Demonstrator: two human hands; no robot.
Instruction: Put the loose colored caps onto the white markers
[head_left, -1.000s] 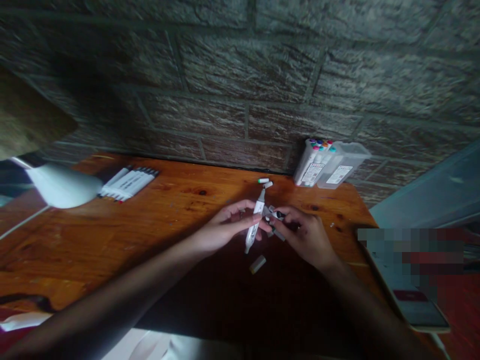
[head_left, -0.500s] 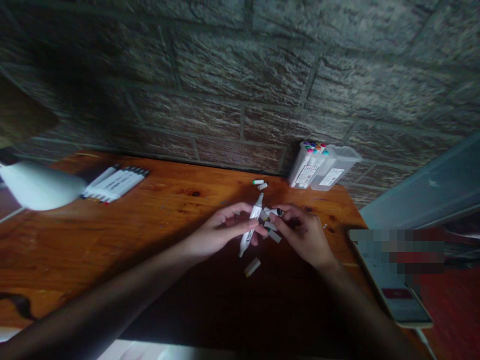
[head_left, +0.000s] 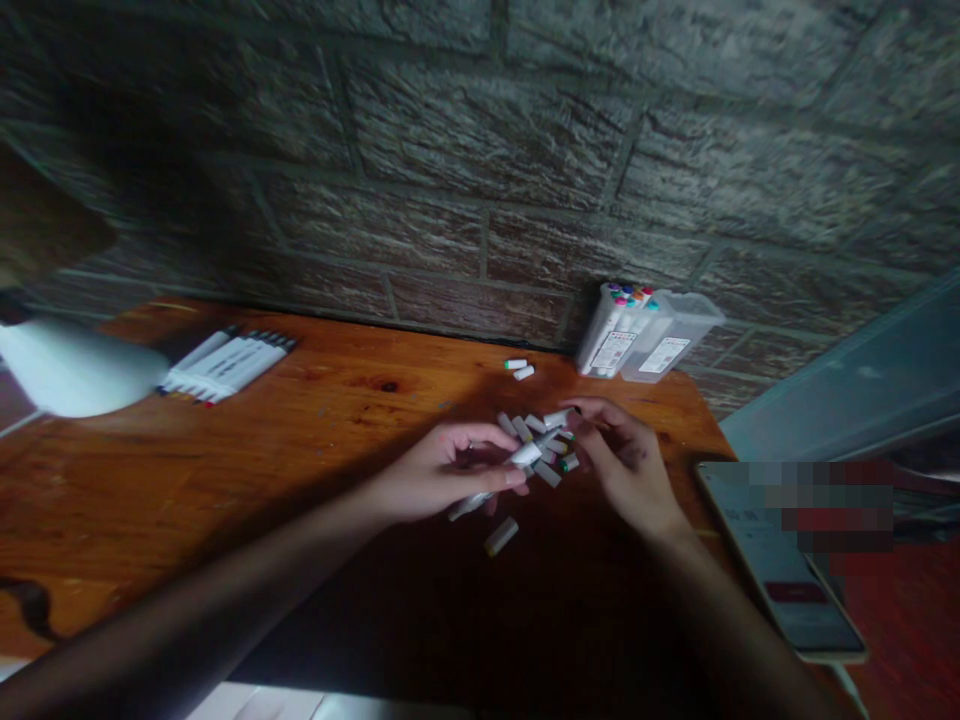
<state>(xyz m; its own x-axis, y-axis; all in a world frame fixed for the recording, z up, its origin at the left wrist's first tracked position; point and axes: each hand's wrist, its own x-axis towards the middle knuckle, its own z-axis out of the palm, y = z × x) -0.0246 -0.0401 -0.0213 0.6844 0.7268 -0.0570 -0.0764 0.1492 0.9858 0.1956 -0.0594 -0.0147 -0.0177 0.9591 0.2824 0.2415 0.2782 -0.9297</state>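
Over grained wood (head_left: 352, 400), left fingers (head_left: 487, 483) clamp a slim marker (head_left: 527, 454) and right fingers (head_left: 594, 440) pinch a stubby cap (head_left: 556, 419).

Rough block wall (head_left: 555, 150) fills the back — knotty orange-brown wooden table (head_left: 112, 480) runs along it; blue-grey panel (head_left: 847, 370) stands at right. Light is dim — table front in shadow.

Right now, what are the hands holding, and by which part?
Left hand: a marker, gripped by its middle. Right hand: a white cap, pinched at one end.
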